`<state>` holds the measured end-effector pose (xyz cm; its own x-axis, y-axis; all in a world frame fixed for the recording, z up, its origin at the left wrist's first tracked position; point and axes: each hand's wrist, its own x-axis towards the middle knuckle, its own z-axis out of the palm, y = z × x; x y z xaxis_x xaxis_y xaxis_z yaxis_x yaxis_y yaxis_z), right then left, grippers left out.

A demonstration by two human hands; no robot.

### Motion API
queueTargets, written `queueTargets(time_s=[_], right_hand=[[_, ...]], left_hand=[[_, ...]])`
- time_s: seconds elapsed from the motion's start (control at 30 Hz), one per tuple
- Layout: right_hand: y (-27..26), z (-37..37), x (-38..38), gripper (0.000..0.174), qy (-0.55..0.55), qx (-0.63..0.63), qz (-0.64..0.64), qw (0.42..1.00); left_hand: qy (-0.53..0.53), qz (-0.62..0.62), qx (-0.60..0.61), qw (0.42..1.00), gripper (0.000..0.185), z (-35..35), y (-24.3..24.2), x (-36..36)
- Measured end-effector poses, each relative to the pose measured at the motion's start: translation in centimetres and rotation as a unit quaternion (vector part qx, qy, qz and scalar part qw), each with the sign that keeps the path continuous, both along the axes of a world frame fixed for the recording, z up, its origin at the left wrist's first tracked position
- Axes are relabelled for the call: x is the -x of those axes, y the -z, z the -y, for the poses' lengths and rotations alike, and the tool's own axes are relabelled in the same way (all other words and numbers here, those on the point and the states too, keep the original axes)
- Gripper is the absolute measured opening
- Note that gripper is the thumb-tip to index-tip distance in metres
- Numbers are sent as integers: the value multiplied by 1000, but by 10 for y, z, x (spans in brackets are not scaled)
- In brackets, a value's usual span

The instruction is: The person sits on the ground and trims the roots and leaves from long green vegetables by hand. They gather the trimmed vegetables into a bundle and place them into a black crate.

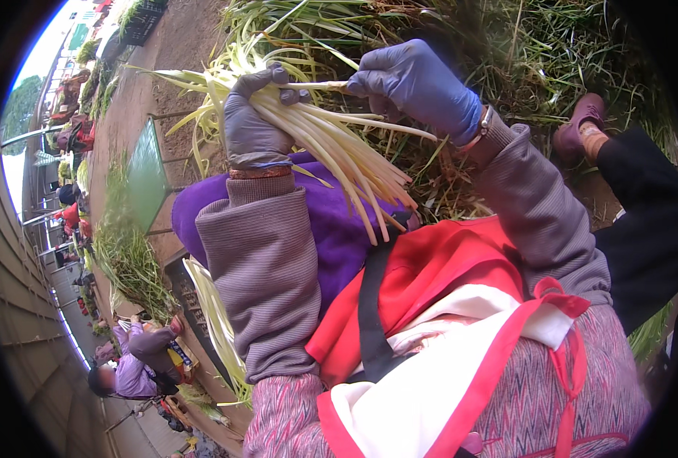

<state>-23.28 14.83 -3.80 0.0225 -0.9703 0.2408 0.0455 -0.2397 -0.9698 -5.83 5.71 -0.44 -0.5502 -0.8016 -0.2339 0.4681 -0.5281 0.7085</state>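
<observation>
My left hand (257, 129), in a thin blue-grey glove, is closed around a bundle of long pale yellow-white stalks (339, 137), possibly blanched garlic chives. Their yellowish leaves (224, 77) spread out past the thumb, and the stalk ends hang over my purple-clad leg (339, 172). A single stalk (319, 86) stretches from the bundle to my right hand (422, 86), gloved in blue, whose thumb and fingers pinch its end. The fingertips of the right hand are partly hidden behind its knuckles.
Loose green leaves and stripped husks (545, 51) cover the ground at upper right. At left lie a green panel (147, 174) with metal legs, a leafy heap (133, 263) and more pale stalks (218, 326) beside a dark crate (184, 286). Another person (138, 366) sits at lower left.
</observation>
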Motion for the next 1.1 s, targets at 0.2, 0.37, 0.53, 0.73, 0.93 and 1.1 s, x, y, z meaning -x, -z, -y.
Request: queueTargets(time_s=[0.2,0.37,0.53,0.73,0.93,1.1], right_hand=[[49,10,120,14,319,20,-377,869],[82,-4,191,35,290,-313,-507,749],[25,6,112,37,223,23,-434,872],[-20,-1,-9,39,86,170,-322,927],[-17,-10,-28,20,2,91,-225,970],[5,-4,-16,14,119,83,-239,960]], left_hand=[[-195,18,61,979,17,16,-21,-38],[-174,60,113,976,22,19,-18,-50],[-59,-7,70,996,22,16,-16,-42],[-7,-15,25,1000,19,8,-12,-25],[1,1,-16,1000,15,5,-5,-11],[-14,6,10,1000,28,3,-6,-12]])
